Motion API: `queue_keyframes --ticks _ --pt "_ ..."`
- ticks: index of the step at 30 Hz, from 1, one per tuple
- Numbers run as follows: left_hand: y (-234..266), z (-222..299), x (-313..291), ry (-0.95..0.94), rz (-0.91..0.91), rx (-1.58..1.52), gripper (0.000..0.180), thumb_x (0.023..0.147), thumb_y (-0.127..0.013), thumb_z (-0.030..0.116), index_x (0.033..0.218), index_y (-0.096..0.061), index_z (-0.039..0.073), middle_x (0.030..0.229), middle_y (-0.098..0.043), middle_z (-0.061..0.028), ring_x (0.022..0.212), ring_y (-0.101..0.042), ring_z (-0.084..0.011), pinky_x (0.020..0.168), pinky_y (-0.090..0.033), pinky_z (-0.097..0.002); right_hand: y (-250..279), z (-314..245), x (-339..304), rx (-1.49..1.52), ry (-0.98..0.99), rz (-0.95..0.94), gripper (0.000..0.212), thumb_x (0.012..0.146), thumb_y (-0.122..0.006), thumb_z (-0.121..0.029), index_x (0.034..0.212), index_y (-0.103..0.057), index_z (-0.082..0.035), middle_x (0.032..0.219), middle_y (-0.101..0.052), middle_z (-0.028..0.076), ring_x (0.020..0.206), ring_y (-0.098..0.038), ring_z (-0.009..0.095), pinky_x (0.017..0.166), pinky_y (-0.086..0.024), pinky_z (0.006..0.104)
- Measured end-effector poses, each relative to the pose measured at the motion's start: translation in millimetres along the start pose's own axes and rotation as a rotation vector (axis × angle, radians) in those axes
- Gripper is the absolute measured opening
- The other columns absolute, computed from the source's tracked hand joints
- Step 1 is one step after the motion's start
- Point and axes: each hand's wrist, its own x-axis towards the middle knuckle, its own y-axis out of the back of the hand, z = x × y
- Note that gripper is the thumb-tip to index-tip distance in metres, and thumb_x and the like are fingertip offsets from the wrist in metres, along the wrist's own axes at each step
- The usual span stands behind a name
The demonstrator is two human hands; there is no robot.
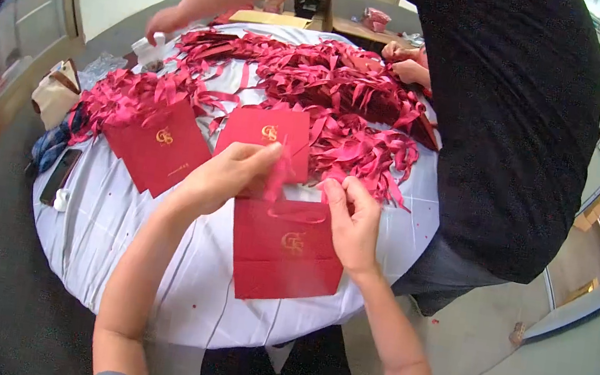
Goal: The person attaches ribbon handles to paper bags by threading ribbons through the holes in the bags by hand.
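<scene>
- The red paper bag (285,262) lies face up on the white tablecloth (120,243), near the edge closest to the person; it is flat and roughly square, with a gold emblem in its upper half and a faint crease running across.
- Pink ribbon (280,178) shows at the bag's top edge, glossy and narrow; one stretch bows over the upper front, and the part by the left hand is blurred.
- The left hand (231,172) is above and left of the bag's top edge, thumb and forefinger pinched together on the ribbon.
- The right hand (355,222) is by the upper right corner, its thumb and forefinger nipping ribbon just above the top edge.
- The bag's body extends below both sets of fingertips, toward the person.
- Beyond the left fingers lies another red bag (266,127), near a heap of ribbons (330,84).
</scene>
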Motion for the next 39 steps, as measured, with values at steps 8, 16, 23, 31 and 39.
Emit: queue_keyframes --ticks 8,16,23,31,39 --pt "-1 -30 -50 -0.009 -0.182 -0.460 0.054 0.076 -0.069 0.007 0.124 -0.047 0.001 0.111 -0.060 -0.0079 0.100 -0.058 -0.0149 0.088 -0.047 -0.0302 -16 11 9 0.071 0.027 -0.072 0.008 0.088 -0.055 -0.007 0.089 -0.055 0.001 0.062 -0.048 0.000 0.057 -0.042 0.004 0.049 -0.035 0.0226" --pt "5 -52 -50 0.079 -0.016 -0.553 0.046 0.077 -0.062 -0.001 0.122 -0.050 0.003 0.102 -0.063 -0.0081 0.090 -0.061 -0.0140 0.083 -0.049 -0.0280 -26 34 33 0.243 -0.165 -0.256 0.042 0.081 -0.062 -0.003 0.120 -0.046 0.000 0.072 -0.054 -0.001 0.067 -0.049 0.004 0.059 -0.040 0.0200" --pt "1 -64 -47 0.118 -0.050 -0.534 0.048 0.079 -0.060 -0.003 0.125 -0.047 0.005 0.102 -0.063 -0.0098 0.091 -0.061 -0.0135 0.082 -0.049 -0.0274 -23 56 64 -0.221 -0.134 -0.261 0.046 0.078 -0.066 -0.011 0.116 -0.044 0.004 0.078 -0.061 0.008 0.070 -0.059 0.019 0.064 -0.046 0.0300" --pt "0 -72 -46 0.033 -0.047 -0.384 0.055 0.081 -0.062 0.002 0.130 -0.038 0.006 0.102 -0.063 -0.0084 0.094 -0.059 -0.0133 0.085 -0.047 -0.0282 -61 -4 52 -0.661 -0.048 -0.832 0.047 0.079 -0.058 -0.046 0.062 -0.063 -0.003 0.063 -0.059 0.019 0.063 -0.060 0.034 0.059 -0.045 0.0441" --pt "-1 -68 -46 -0.004 0.038 -0.337 0.073 0.077 -0.067 0.005 0.135 -0.021 0.002 0.104 -0.059 -0.0136 0.095 -0.058 -0.0161 0.083 -0.046 -0.0297 -64 7 56 -0.513 -0.077 -0.906 0.029 0.076 -0.060 -0.027 0.068 -0.063 0.001 0.055 -0.056 0.013 0.051 -0.057 0.018 0.051 -0.044 0.0334"
